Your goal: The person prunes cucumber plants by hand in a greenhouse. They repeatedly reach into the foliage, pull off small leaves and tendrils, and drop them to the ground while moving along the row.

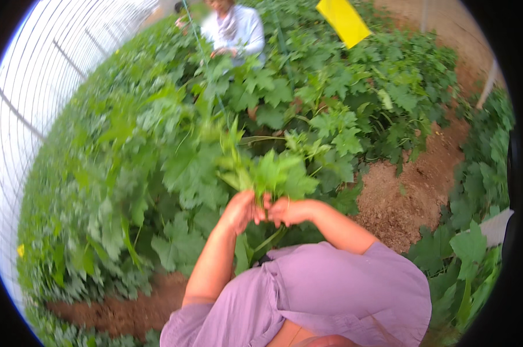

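Observation:
Both hands meet in front of my chest at a leafy green shoot [279, 171] with lobed leaves. My left hand [243, 210] has its fingers curled at the base of the shoot. Against it, my right hand [289, 211] bends its fingers round the stems from the other side. The leaves fan out above the hands, and a pale green stem [268, 240] slants below them. Blur and overlap hide the fingertips, so which stems each hand grips is unclear.
Dense broad-leaved plants [192, 173] surround the hands. Green strings [196, 30] run upward, and a yellow card [344, 21] hangs at the top. A co-worker in a light top [248, 30] stands among the plants. Bare soil [396, 199] lies at the right.

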Tool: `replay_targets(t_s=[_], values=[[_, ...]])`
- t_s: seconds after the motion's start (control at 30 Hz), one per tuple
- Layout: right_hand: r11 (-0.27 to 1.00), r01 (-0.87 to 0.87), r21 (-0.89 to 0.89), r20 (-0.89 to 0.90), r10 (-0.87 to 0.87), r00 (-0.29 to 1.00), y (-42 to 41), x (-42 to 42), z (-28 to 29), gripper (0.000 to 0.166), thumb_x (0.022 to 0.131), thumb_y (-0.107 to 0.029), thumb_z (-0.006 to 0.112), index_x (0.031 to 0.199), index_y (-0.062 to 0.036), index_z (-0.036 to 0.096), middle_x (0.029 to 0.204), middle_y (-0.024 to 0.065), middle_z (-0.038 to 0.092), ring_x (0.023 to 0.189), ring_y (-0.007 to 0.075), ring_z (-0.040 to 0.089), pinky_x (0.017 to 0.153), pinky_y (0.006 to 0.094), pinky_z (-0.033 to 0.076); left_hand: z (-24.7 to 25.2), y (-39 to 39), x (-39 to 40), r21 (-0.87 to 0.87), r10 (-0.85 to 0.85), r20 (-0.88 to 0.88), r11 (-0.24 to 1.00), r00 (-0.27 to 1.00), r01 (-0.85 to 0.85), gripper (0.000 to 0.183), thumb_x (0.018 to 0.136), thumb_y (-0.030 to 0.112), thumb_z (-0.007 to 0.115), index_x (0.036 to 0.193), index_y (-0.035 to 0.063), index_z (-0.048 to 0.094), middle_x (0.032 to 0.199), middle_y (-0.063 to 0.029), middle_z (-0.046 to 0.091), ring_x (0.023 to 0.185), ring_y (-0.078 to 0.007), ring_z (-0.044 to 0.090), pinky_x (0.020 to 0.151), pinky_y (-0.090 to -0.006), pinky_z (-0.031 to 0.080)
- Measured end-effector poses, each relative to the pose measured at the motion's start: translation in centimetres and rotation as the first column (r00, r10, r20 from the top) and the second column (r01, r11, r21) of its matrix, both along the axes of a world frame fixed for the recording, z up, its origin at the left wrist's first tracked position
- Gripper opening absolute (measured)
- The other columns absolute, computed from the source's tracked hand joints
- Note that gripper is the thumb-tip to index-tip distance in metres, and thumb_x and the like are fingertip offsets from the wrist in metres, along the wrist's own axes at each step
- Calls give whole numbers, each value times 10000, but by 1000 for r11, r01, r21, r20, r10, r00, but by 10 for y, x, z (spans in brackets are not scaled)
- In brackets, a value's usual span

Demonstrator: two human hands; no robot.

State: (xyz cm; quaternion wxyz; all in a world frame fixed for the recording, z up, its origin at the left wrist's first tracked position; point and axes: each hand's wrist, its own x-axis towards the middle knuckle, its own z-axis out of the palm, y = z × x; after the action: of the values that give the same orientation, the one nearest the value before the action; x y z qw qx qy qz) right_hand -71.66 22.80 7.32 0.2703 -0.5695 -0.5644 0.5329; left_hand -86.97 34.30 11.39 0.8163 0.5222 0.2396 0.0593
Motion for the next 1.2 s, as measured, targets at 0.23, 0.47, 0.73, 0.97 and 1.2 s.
replay_targets(t_s=[0.23,0.47,0.73,0.97,1.2], values=[[992,-95,86,601,24,799,-43,-20,-22,227,824,-332,569,985,-189,642,857,57,670,774,254,644,665,383,498,-93,0,-12,-275,-11,-102,961,995,-18,195,937,111,402,1031,-3,527,979,-151,630,724,-209,644,654,-310,556],[761,447,471,118,-556,823,-26,-39,3,289,757,-227,689,880,-59,489,685,87,615,623,220,611,554,334,463,-95,-9,-9,-185,-8,-119,983,993,-15,180,917,92,462,1055,-22,477,906,-168,608,731,-237,645,665,-311,566],[706,413,575,97,-561,822,-4,-32,26,238,783,-170,659,969,-62,558,656,70,586,557,157,567,509,301,447,-39,-10,4,-47,53,-42,997,998,-55,296,896,41,451,1190,2,468,960,-105,611,726,-166,621,630,-272,551],[798,539,269,-346,-442,827,4,-15,41,129,839,-110,638,892,-10,577,671,6,586,529,48,521,443,188,399,-29,-5,0,-90,86,165,993,983,-72,274,881,-16,426,1154,-6,445,971,-123,601,750,-181,642,693,-281,560],[797,541,269,-389,-424,818,5,-9,48,155,846,-102,633,938,2,564,714,14,585,543,43,522,477,185,433,-32,-4,-2,-299,233,221,941,947,-161,240,886,27,501,1124,-2,487,945,-117,617,772,-182,645,710,-272,560]])
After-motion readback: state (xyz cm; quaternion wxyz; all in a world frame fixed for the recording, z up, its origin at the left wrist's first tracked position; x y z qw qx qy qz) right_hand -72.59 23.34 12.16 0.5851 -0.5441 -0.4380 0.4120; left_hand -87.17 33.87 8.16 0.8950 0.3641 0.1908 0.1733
